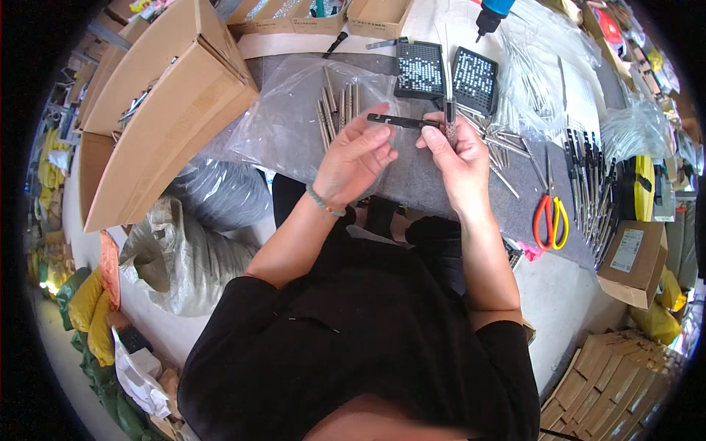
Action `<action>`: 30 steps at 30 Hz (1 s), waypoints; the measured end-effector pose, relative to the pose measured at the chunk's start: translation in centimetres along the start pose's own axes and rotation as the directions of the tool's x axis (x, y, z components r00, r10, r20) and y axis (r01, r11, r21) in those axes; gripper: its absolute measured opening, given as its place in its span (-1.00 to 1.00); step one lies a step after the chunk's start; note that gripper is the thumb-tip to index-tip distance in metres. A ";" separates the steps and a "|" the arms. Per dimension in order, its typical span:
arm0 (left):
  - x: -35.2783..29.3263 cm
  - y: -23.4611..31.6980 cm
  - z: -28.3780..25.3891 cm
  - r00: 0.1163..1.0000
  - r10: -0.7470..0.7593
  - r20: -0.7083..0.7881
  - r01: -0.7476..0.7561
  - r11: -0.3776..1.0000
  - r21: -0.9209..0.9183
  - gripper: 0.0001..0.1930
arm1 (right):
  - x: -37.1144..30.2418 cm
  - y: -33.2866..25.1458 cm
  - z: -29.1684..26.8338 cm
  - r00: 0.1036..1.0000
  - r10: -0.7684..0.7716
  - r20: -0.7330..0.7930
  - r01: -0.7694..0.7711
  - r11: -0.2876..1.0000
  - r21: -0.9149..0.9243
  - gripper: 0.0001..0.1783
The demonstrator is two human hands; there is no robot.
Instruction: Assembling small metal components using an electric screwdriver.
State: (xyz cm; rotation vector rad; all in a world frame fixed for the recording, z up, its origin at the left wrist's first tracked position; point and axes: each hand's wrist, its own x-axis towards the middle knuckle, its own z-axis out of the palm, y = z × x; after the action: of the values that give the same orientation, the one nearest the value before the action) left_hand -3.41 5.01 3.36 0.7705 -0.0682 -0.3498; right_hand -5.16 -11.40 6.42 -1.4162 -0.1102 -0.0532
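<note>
My left hand (357,152) is at the left end of a narrow black bar with cut-outs (393,120), its thumb and index finger around that end. The bar's other end meets my right hand (462,154). Those fingers are closed on a shiny metal tube (450,121), held upright with thin pale strands rising from its top. Whether bar and tube are joined is hidden by my fingers. Beyond my left hand, several metal tubes (338,103) lie on a clear plastic bag (272,103). More thin metal rods (504,140) lie beside my right hand.
Two black trays of small pieces (420,67) stand at the back under a hanging blue power driver (491,18). Scissors with red and yellow handles (548,219) and a row of black-ended metal parts (590,184) lie right. A large cardboard box (173,125) stands left.
</note>
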 end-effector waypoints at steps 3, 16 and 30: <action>0.1 -1.2 1.0 0.997 -0.065 0.052 0.075 0.974 -0.213 -0.89 | -0.4 0.6 0.3 1.000 -0.017 -0.014 0.018 0.996 0.082 -0.74; 0.9 -1.7 0.6 0.984 -0.176 -0.016 0.170 0.969 -0.179 -0.82 | -2.0 0.7 -0.7 0.922 -0.383 0.047 0.336 0.736 -0.588 -0.72; 1.1 0.1 -0.4 0.995 -0.096 0.010 0.094 0.952 -0.291 -0.78 | -5.5 -0.4 -3.6 0.972 -0.201 0.122 0.222 0.616 -0.756 -0.70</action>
State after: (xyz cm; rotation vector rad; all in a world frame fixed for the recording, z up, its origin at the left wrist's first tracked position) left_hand -2.28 4.95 3.08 0.4824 0.0251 -0.4389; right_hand -10.53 -15.21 5.65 -2.2696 -0.3060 -0.3137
